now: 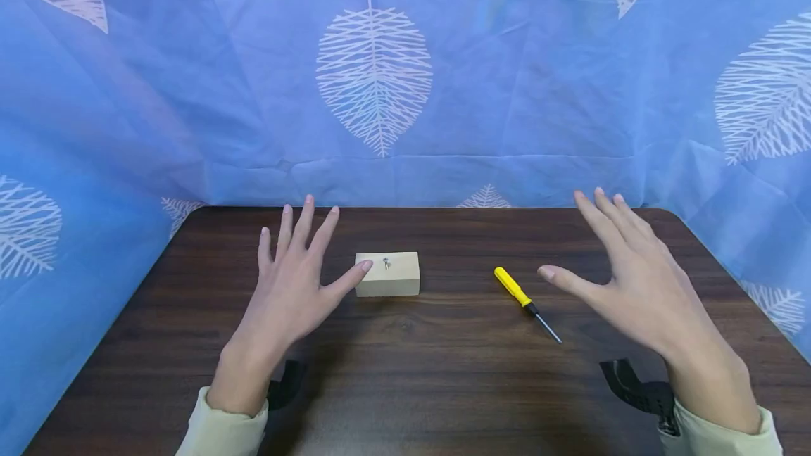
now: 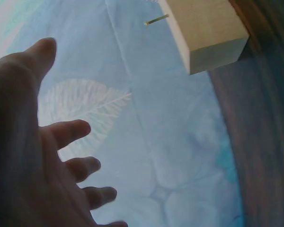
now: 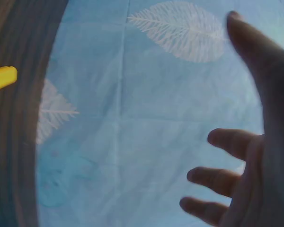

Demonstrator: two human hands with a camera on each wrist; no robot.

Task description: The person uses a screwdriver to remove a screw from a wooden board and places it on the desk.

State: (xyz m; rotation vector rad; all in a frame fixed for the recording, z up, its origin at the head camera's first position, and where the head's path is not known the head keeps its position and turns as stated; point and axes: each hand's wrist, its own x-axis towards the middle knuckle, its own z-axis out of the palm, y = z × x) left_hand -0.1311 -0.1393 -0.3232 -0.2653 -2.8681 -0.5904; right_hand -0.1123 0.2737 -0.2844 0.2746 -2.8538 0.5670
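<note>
A pale wooden block (image 1: 388, 287) lies on the dark table, with a screw (image 1: 386, 263) standing up from its top face. In the left wrist view the screw (image 2: 156, 20) sticks well out of the wood. My left hand (image 1: 288, 287) is held up with fingers spread and holds nothing; its thumb tip overlaps the block's left end in the head view. To the right lies a screwdriver (image 1: 514, 287) with a yellow handle and a metal shaft slanting toward the near right. Beside it my right hand (image 1: 640, 287) is raised with straight, spread fingers, also holding nothing.
The brown wood-grain table (image 1: 405, 400) ends at a far edge against a blue cloth (image 1: 253, 90) printed with white leaves. The cloth also hangs along the left and right sides. Black straps (image 1: 640, 389) show at both wrists.
</note>
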